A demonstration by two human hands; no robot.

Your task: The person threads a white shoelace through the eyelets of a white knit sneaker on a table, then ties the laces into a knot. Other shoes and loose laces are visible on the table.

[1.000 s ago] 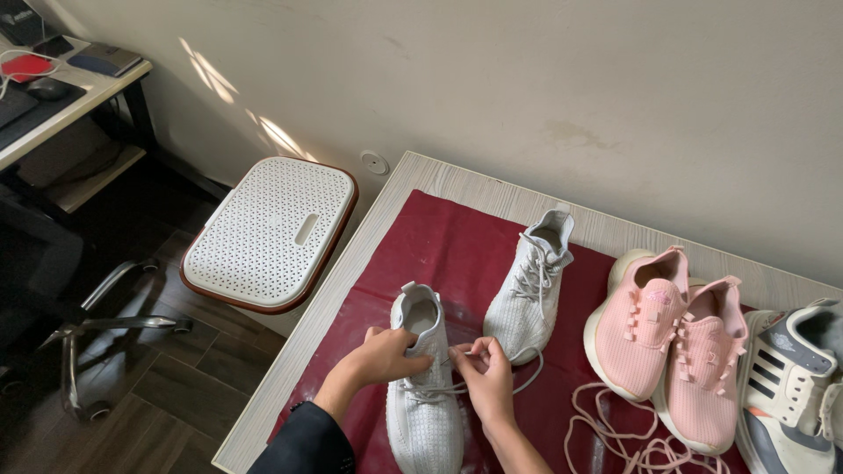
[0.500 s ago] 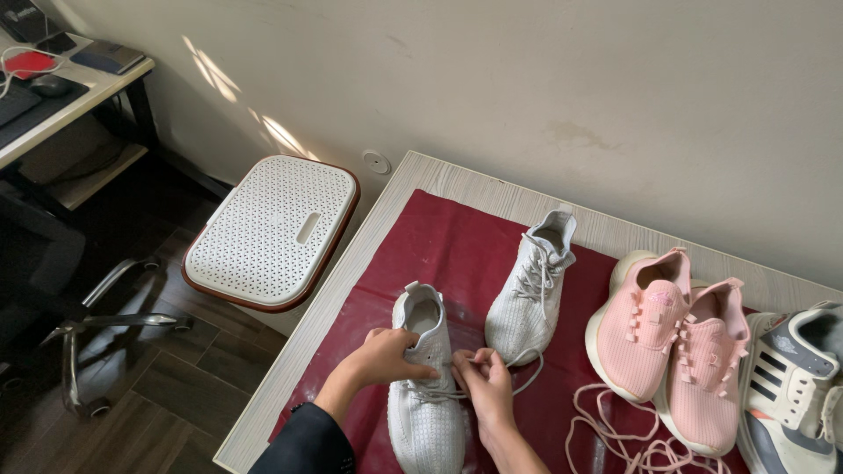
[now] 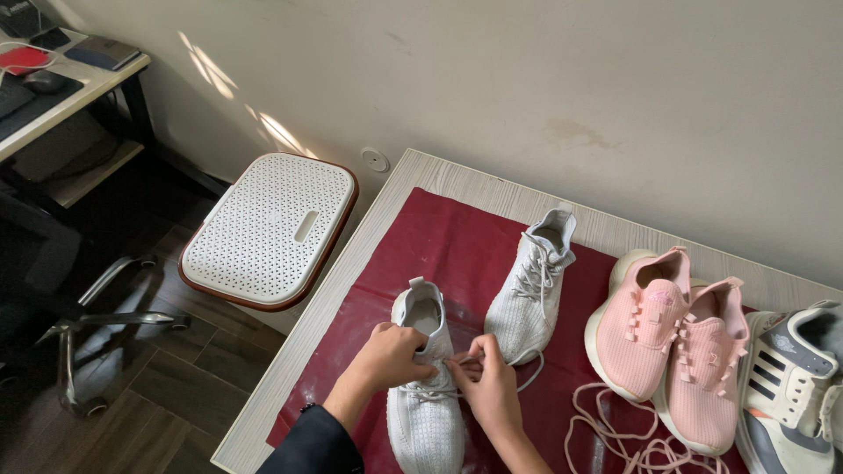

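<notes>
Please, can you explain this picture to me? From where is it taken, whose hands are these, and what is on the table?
A camera on a person's head looks down at their own bare hands. The left hand and right hand both grip the laces of a white shoe lying on a red cloth over the table. Its matching shoe lies beside it. Further right are two pink shoes without laces, loose pink laces, and a striped shoe. A white stool stands on the left.
</notes>
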